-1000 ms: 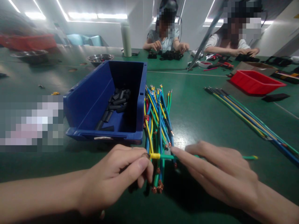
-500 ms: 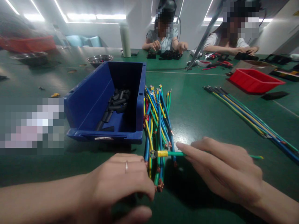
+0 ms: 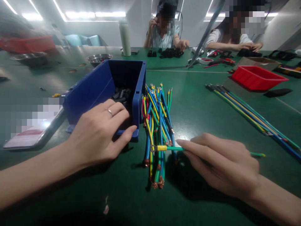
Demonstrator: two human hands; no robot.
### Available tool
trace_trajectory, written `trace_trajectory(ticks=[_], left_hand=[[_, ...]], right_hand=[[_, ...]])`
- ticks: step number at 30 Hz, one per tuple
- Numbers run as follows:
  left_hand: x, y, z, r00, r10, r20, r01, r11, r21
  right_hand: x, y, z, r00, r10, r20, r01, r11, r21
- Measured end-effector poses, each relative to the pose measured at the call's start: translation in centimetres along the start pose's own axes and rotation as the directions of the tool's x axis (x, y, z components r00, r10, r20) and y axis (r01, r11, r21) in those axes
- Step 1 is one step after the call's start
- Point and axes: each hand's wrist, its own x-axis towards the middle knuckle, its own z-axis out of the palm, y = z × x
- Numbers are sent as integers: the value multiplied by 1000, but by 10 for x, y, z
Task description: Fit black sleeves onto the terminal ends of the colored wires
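Observation:
My right hand (image 3: 221,163) pinches a green wire (image 3: 173,148) between thumb and fingers. The wire's left end carries a yellow sleeve (image 3: 161,147) and a metal ring terminal; its other end sticks out behind the hand. My left hand (image 3: 101,128) reaches over the front lip of a blue bin (image 3: 87,94), thumb spread from the bent fingers. Its fingertips are partly hidden near short black tubes (image 3: 122,93) inside. Beside the bin lies a pile of blue, green and yellow wires (image 3: 161,119), with ring terminals at the far ends and bare copper strands at the near ends.
More long wires (image 3: 244,108) lie diagonally at the right, near a red tray (image 3: 258,80). A flat pale object (image 3: 35,135) rests left of the bin. Behind stand a metal bowl (image 3: 98,59) and a bottle (image 3: 125,39). Two people sit across the table.
My left hand has moved up and forward from the near table into the front of the bin. My right hand still holds the green wire, almost in the same place.

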Motion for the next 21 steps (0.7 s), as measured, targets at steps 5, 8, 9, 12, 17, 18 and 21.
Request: trace_trajectory(ticks=[5,8,9,12,17,18,21], left_hand=[[3,0,1,973,-100,209,100,995,11],[4,1,-1,950,-119,289,135,990,-38],[5,1,-2,940,-125,316,147,988,-47],[7,2,-5,925,-142,352,174,983,-60],[6,4,-6,946,-128,297,150,987,-54],[5,5,-5,948,-128,291,149,988,-51],[4,5,-3,950,-128,285,144,989,-36]], right_hand=[[1,1,2,1000,5,5,-5,1000,22],[0,1,3,1000,7,6,-7,1000,27],[0,1,3,1000,10,6,-10,999,33],[-1,0,4,1000,16,3,-17,999,48],[0,0,4,1000,5,-1,-5,1000,27],[0,0,4,1000,5,-2,-5,1000,21],[0,-1,3,1000,14,-4,-14,1000,21]])
